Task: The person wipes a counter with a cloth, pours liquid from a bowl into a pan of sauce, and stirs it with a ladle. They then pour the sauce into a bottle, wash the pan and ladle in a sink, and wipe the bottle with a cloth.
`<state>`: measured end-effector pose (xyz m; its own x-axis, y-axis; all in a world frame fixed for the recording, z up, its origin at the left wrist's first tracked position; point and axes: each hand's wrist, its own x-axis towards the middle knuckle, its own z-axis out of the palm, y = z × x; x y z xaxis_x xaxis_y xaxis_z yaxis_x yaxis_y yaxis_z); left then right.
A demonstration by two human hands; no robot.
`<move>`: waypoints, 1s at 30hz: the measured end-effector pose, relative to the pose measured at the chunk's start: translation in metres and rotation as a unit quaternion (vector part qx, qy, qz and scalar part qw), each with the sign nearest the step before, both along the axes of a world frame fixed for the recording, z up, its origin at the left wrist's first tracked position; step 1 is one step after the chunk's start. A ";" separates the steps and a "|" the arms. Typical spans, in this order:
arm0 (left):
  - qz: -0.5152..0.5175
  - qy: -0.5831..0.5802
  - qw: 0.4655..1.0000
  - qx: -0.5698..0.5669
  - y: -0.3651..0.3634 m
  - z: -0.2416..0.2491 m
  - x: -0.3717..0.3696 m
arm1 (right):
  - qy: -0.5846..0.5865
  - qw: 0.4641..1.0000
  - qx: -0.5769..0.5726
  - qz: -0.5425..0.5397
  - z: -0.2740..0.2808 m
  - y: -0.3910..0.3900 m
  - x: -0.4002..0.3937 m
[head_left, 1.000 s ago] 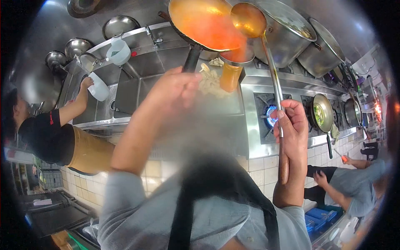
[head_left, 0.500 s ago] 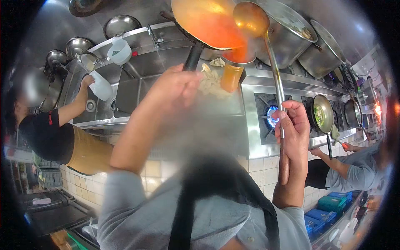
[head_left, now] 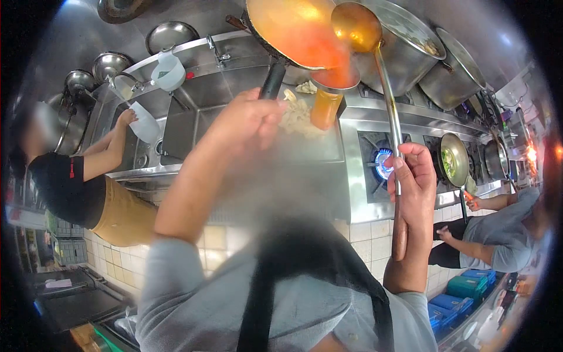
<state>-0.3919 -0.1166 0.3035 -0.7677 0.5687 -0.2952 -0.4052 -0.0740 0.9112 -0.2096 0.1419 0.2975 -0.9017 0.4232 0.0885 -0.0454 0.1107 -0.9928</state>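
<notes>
My left hand [head_left: 249, 120] is wrapped round the black handle of a wok [head_left: 293, 35], tilted so that orange-red sauce runs over its right edge. The sauce falls into a metal funnel or strainer [head_left: 335, 82], whose exact form is unclear, above an orange-filled clear container [head_left: 325, 110]. In my right hand [head_left: 415, 182] is the long handle of a ladle [head_left: 356, 28]; its bowl, coated in orange, hangs beside the wok's right rim. Steam blurs the area below my left hand.
A blue flame burns on the stove [head_left: 384, 164] to the right. Beyond it sits a pan with green food [head_left: 451, 159]. Large pots [head_left: 399, 53] stand at the back. One person [head_left: 70, 188] is at the sink [head_left: 199, 105], another [head_left: 504, 234] at the right.
The wok and ladle bowl have shifted slightly right. At the sink, the person's arms have moved and a second arm shows. The person at the right has drawn one hand back from the pan.
</notes>
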 end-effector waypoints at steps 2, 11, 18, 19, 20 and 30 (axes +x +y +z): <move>0.000 0.000 1.000 0.001 0.001 0.000 0.001 | 0.002 1.000 -0.001 -0.002 0.001 -0.001 0.001; -0.005 0.038 0.999 -0.012 0.003 0.002 0.001 | 0.013 1.000 -0.007 -0.009 -0.001 0.000 0.004; -0.014 0.055 0.998 -0.028 0.002 0.003 -0.001 | 0.005 1.000 -0.002 -0.009 -0.001 0.001 0.005; -0.015 0.060 0.997 -0.036 0.002 0.003 -0.001 | 0.007 1.000 -0.003 -0.008 -0.001 0.001 0.005; -0.014 0.060 0.997 -0.036 0.003 0.004 0.000 | 0.009 1.000 -0.005 -0.007 -0.002 0.001 0.005; -0.014 0.084 0.995 -0.046 0.005 0.002 0.000 | 0.008 1.000 -0.002 -0.010 -0.001 0.001 0.006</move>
<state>-0.3920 -0.1113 0.3050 -0.7948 0.5674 -0.2155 -0.2474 0.0212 0.9687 -0.2033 0.1426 0.2961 -0.8918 0.4412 0.1001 -0.0582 0.1074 -0.9925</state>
